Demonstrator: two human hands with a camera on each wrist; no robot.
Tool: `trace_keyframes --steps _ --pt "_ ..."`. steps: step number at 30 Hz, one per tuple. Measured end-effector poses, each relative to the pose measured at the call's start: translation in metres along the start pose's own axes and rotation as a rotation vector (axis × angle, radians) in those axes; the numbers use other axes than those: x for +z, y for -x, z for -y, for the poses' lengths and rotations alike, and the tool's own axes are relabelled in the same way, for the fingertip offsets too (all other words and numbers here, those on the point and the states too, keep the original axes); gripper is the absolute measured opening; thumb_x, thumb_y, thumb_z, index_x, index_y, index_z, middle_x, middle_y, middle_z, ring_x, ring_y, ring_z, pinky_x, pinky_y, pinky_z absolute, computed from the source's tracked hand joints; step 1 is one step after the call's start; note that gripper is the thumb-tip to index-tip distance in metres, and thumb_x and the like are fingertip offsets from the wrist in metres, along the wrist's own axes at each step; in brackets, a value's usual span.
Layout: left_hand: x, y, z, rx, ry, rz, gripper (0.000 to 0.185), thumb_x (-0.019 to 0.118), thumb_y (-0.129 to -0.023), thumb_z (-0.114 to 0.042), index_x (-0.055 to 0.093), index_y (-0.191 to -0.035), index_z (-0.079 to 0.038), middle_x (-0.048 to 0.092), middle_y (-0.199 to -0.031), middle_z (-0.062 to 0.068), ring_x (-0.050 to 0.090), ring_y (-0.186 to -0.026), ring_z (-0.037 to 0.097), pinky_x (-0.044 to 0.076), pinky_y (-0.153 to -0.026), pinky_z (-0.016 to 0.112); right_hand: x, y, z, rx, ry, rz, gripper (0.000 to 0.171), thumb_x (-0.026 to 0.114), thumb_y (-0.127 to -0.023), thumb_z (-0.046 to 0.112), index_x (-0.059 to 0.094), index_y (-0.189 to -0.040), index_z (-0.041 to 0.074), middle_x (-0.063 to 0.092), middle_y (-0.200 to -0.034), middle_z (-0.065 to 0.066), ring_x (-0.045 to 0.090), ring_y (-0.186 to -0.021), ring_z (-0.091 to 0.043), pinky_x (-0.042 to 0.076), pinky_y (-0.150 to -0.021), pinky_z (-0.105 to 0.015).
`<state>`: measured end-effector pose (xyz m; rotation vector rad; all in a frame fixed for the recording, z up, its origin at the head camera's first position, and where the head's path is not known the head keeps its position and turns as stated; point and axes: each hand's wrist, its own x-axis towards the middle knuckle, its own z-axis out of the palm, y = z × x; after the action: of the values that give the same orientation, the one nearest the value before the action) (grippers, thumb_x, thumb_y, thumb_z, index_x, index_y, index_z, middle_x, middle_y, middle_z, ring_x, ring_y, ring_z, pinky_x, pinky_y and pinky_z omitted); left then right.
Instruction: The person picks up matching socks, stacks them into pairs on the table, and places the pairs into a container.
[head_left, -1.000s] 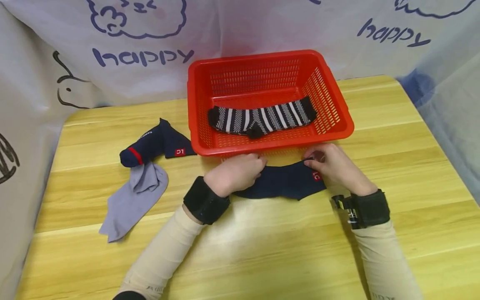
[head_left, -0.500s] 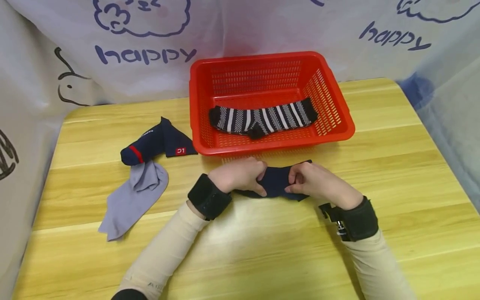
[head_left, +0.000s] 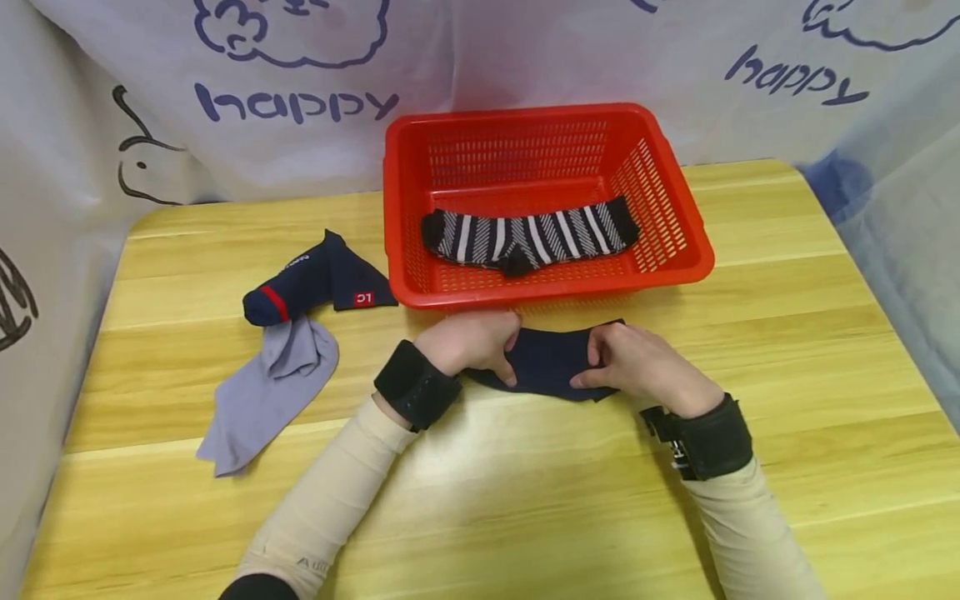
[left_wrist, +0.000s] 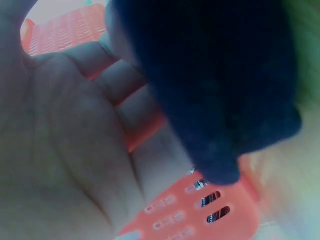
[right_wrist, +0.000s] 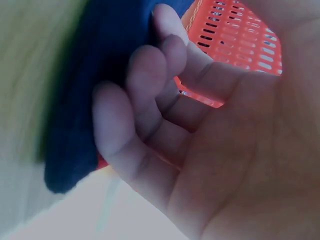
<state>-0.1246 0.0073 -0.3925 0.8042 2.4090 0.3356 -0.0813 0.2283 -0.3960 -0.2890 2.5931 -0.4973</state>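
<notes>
Head view: both hands on a navy sock point(head_left: 551, 364) lying on the table point(head_left: 525, 500) just in front of the red basket point(head_left: 543, 287), roughly mid-table toward the far edge. Left hand point(head_left: 468, 343) grips the sock's left end, fingers curled over the fabric. Right hand point(head_left: 637, 362) pinches the right end, thumb and fingers folded round the cloth. Sock is bunched short between the two hands, touching the tabletop.

Left wrist view: palm and curled fingers close up, navy sock point(left_wrist: 220, 90) against them, basket mesh behind. Right wrist view: fingers point(right_wrist: 135, 105) wrapped on the dark fabric, basket behind.

Inside the basket lies a striped sock point(head_left: 528, 237), flat on the floor of it. Near the table's left edge: a second navy sock point(head_left: 315, 279) with a red band, and a grey sock point(head_left: 266, 392) just in front of it, touching it.
</notes>
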Motion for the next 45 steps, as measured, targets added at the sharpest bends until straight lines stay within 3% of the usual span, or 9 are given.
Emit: trace_keyframes --steps 5,14,21,25,37,41,45 --pt "-0.002 0.001 0.001 -0.009 0.003 -0.010 0.035 0.088 -0.071 -0.025 0.061 -0.087 -0.010 0.053 -0.077 -0.003 0.053 -0.076 0.015 0.036 -0.064 0.024 -0.001 -0.001 -0.001 0.045 0.031 -0.025 0.039 0.084 -0.074 0.041 0.056 -0.077 0.013 0.055 -0.070 0.000 0.052 -0.068 -0.017 0.036 -0.062 -0.028" --pt "-0.004 0.003 0.001 -0.013 0.002 -0.014 0.036 0.088 -0.071 -0.023 0.063 -0.091 -0.008 0.056 -0.080 -0.002 0.054 -0.079 0.016 0.037 -0.065 0.025 0.004 -0.004 0.000 0.012 0.119 -0.076 0.048 0.088 -0.068 0.042 0.054 -0.080 0.011 0.052 -0.073 -0.004 0.052 -0.070 -0.020 0.036 -0.061 -0.029" --pt "-0.004 0.003 0.001 -0.008 -0.017 -0.009 0.035 0.088 -0.072 -0.025 0.063 -0.090 -0.009 0.055 -0.079 -0.002 0.054 -0.078 0.016 0.037 -0.065 0.024 -0.001 -0.003 -0.007 0.011 0.060 -0.049 0.047 0.088 -0.069 0.038 0.055 -0.086 0.009 0.055 -0.082 -0.006 0.053 -0.078 -0.022 0.040 -0.070 -0.033" --pt "-0.004 0.002 0.001 -0.004 -0.022 -0.004 0.034 0.088 -0.071 -0.026 0.061 -0.085 -0.010 0.055 -0.077 -0.002 0.054 -0.076 0.015 0.036 -0.063 0.024 -0.007 -0.001 -0.014 0.028 0.049 -0.045 0.044 0.087 -0.070 0.036 0.057 -0.087 0.009 0.058 -0.082 -0.005 0.054 -0.078 -0.022 0.041 -0.072 -0.034" --pt "-0.003 0.001 0.001 -0.016 -0.076 0.005 0.036 0.086 -0.074 -0.031 0.055 -0.067 -0.014 0.049 -0.062 -0.005 0.050 -0.063 0.012 0.032 -0.056 0.023 0.000 -0.003 -0.009 0.062 0.125 -0.053 0.063 0.091 -0.062 0.045 0.054 -0.096 0.007 0.058 -0.091 -0.010 0.056 -0.085 -0.026 0.045 -0.078 -0.040" --pt "-0.002 0.000 0.001 -0.017 -0.111 0.008 0.030 0.085 -0.075 -0.034 0.067 -0.079 -0.010 0.049 -0.066 -0.004 0.051 -0.070 0.013 0.038 -0.064 0.026 0.000 -0.003 -0.010 0.063 0.124 -0.059 0.062 0.091 -0.062 0.044 0.054 -0.096 0.008 0.057 -0.091 -0.010 0.056 -0.085 -0.026 0.045 -0.077 -0.040" --pt "-0.001 0.000 0.000 -0.020 -0.125 0.005 0.037 0.084 -0.076 -0.036 0.071 -0.095 -0.007 0.056 -0.075 -0.001 0.056 -0.080 0.017 0.044 -0.077 0.030 0.000 -0.003 -0.010 0.059 0.124 -0.072 0.062 0.092 -0.061 0.043 0.054 -0.095 0.007 0.057 -0.090 -0.010 0.056 -0.084 -0.026 0.045 -0.077 -0.040"
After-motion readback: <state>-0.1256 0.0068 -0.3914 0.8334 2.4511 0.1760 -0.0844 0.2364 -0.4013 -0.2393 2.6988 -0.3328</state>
